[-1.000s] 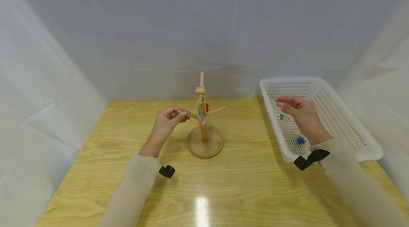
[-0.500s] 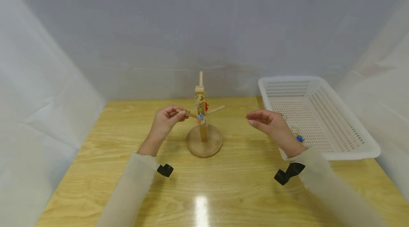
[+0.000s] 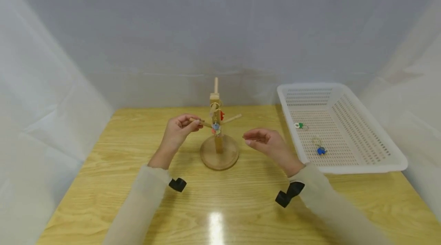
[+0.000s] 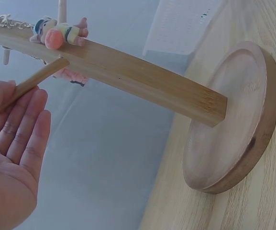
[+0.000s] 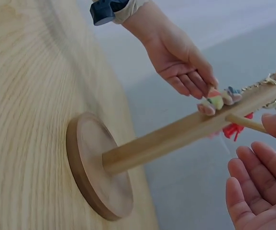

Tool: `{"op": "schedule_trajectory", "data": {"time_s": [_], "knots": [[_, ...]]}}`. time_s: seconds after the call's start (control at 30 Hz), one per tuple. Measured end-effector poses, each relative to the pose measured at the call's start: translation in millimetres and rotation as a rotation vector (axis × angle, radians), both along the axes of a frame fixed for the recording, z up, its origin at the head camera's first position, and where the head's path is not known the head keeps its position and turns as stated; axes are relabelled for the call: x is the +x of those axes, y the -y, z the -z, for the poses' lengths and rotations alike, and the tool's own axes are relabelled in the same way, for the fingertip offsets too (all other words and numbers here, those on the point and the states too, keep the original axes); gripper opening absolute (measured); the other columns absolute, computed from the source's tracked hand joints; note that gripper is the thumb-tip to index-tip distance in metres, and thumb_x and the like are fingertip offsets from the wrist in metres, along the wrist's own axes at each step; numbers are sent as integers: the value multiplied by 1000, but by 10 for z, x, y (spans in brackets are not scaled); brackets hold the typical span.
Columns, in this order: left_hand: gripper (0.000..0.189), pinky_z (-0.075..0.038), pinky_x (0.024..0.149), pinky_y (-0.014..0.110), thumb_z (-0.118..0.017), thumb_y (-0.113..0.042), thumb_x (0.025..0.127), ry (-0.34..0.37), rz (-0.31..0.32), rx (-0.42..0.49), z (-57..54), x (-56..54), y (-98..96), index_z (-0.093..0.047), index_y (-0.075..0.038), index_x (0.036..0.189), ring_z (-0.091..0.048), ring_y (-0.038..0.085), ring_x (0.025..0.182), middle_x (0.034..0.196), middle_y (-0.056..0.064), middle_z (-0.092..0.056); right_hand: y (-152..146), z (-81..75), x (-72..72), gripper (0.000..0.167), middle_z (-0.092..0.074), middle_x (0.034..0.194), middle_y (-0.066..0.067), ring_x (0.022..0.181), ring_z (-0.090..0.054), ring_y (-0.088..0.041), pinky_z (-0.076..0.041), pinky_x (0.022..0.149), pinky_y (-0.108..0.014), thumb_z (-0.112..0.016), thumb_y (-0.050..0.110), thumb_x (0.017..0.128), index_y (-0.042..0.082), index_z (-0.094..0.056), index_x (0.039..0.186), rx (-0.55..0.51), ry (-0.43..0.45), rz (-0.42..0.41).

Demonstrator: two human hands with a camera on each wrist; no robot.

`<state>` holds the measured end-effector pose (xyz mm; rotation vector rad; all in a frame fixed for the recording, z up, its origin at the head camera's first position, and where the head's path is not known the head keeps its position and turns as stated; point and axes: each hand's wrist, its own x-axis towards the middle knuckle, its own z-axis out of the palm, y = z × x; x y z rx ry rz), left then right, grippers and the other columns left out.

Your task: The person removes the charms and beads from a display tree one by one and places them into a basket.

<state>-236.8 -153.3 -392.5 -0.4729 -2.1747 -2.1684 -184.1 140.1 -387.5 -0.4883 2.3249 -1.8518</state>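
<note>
A wooden peg stand [image 3: 218, 145] with a round base is upright on the table. My left hand [image 3: 176, 132] pinches its left peg [image 4: 41, 74] between thumb and fingers. A small figure keychain [image 4: 56, 34], with a blue cap and a coral ball, hangs by its chain from the front peg. Behind the post a red keychain [image 5: 234, 129] shows partly. My right hand [image 3: 270, 145] is to the right of the stand, fingers loosely bent, holding nothing. In the right wrist view its thumb overlaps the tip of the right peg [image 5: 248, 122].
A white perforated basket [image 3: 351, 169] stands on the right of the wooden table [image 3: 144, 214]. Inside lie a green-and-white keychain [image 3: 300, 125] and a blue keychain [image 3: 321, 151], both with rings. Pale sheeting [image 3: 220, 26] encloses the back and sides.
My right hand has moved left from above the basket to beside the stand, uncovering the keychains in the basket. My left hand keeps its pinch on the peg.
</note>
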Motion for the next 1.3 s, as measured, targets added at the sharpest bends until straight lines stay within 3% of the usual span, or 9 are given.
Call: {"op": "schedule_trajectory", "data": {"time_s": [0.23, 0.47, 0.73, 1.07, 1.3], "knots": [[25, -56, 75, 24, -63, -10, 91, 3, 0, 15, 37, -12, 11, -61, 12, 103, -67, 9, 79, 87, -8, -71, 209, 98, -26, 31, -63, 115, -22, 97, -64, -17, -54, 83, -27, -66, 11, 89, -6, -61, 115, -59, -9, -18], [12, -57, 74, 24, -63, -9, 91, -4, -13, 37, 49, -9, 20, -65, 1, 96, -67, 9, 78, 87, -6, -71, 417, 152, -49, 31, -62, 114, -24, 94, -64, -16, -53, 83, -26, -67, 11, 88, -6, -62, 114, -87, -21, -16], [20, -57, 73, 24, -62, -7, 91, -9, -18, 27, 31, 6, 1, -62, 10, 99, -67, 8, 77, 86, -8, -71, 618, 185, -84, 30, -63, 111, -25, 92, -63, -17, -53, 82, -25, -68, 7, 87, -8, -62, 112, -150, -27, 7], [16, -57, 73, 24, -62, -7, 91, -13, -15, 32, 33, -5, 1, -63, 8, 98, -67, 9, 77, 86, -8, -71, 748, 288, -122, 24, -67, 104, -16, 88, -64, -15, -54, 77, -24, -69, 7, 85, -4, -66, 107, -164, -61, 108], [18, -57, 73, 24, -62, -6, 91, -18, -8, 32, 26, 3, -6, -63, 10, 99, -67, 9, 77, 86, -8, -71, 798, 19, 23, 23, -67, 100, -23, 86, -64, -24, -53, 72, -19, -68, 0, 85, -11, -64, 105, -174, -61, 149]]}}
